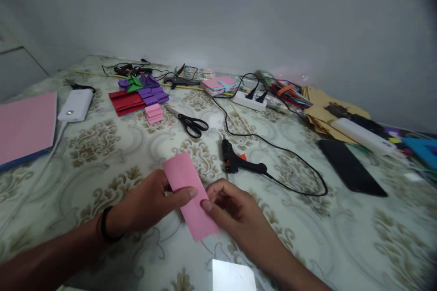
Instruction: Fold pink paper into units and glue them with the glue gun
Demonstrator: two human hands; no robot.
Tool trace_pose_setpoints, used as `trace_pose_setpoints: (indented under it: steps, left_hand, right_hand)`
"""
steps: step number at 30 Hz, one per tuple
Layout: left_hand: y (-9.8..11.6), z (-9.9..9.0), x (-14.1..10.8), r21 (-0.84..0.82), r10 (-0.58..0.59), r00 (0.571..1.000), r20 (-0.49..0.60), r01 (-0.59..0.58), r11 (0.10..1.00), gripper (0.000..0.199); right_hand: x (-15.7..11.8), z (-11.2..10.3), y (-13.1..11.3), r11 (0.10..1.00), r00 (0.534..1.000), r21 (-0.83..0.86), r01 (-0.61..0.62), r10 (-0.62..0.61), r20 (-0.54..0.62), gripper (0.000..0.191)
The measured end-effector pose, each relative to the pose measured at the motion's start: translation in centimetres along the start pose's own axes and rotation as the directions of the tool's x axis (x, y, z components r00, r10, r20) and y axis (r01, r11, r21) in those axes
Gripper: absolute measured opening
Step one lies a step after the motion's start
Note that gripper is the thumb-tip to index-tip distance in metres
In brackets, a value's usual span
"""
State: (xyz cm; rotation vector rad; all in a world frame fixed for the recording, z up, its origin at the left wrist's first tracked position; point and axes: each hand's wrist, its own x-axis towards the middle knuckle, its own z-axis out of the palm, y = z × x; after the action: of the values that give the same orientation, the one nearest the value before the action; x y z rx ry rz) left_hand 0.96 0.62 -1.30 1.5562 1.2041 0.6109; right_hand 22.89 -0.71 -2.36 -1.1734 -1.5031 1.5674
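Observation:
A strip of pink paper [187,177] is held at a slant above the patterned tablecloth. My left hand [153,200] grips its left side, thumb across the front and the other fingers hidden behind. On the right edge, my right hand [235,218] pinches the same strip between thumb and curled fingers. Just beyond my right hand lies a black glue gun [235,159] with its cord trailing right. Black-handled scissors [191,122] rest farther back, blades pointing left toward a small folded pink paper [154,113].
Folded red paper [126,102] and purple paper [153,94] lie at the back left. A white power bank [75,105] and pink sheets [27,122] are on the left. A power strip [250,100] sits behind; a black phone [351,166] lies right. White paper [234,276] is in front.

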Motion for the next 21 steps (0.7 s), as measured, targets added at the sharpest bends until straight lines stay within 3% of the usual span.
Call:
trace_pose_setpoints:
  steps: [4, 8, 11, 13, 15, 18, 21]
  left_hand:
    - [-0.2, 0.3, 0.2, -0.026, 0.055, 0.995, 0.086, -0.053, 0.998, 0.029]
    - [-0.5, 0.2, 0.3, -0.008, 0.078, 0.994, 0.074, -0.078, 0.997, 0.026]
    - [-0.5, 0.2, 0.2, -0.012, 0.085, 0.992, 0.089, -0.085, 0.996, 0.022]
    - [-0.4, 0.3, 0.1, -0.012, 0.099, 0.99, 0.1, -0.098, 0.995, 0.019]
    - [-0.4, 0.5, 0.0, -0.038, 0.117, 0.987, 0.108, -0.114, 0.993, 0.015]
    - [-0.6, 0.9, -0.2, -0.202, 0.138, 0.989, 0.06, -0.124, 0.972, 0.013]
    - [-1.0, 1.3, -0.5, -0.232, 0.177, 0.978, -0.105, -0.198, 0.952, 0.038]
  right_hand:
    - [0.2, 0.3, 0.7, 0.997, 0.998, 0.071, -0.013, 0.018, -0.065, 0.028]
    - [0.1, 0.3, 0.9, 0.988, 0.983, 0.098, 0.118, -0.103, -0.15, 0.024]
    - [-0.2, 0.3, 0.7, 0.954, 0.941, -0.057, 0.293, -0.298, -0.159, 0.011]
    - [-0.4, 0.2, 0.6, 0.903, 0.909, -0.205, 0.376, -0.403, -0.108, 0.02]
    - [-0.5, 0.1, 0.6, 0.873, 0.898, -0.284, 0.396, -0.432, -0.079, 0.025]
    - [-0.4, 0.0, 0.8, 0.903, 0.912, -0.249, 0.351, -0.39, -0.128, 0.026]
    - [-0.3, 0.1, 1.0, 0.932, 0.921, -0.191, 0.309, -0.343, -0.182, 0.027]
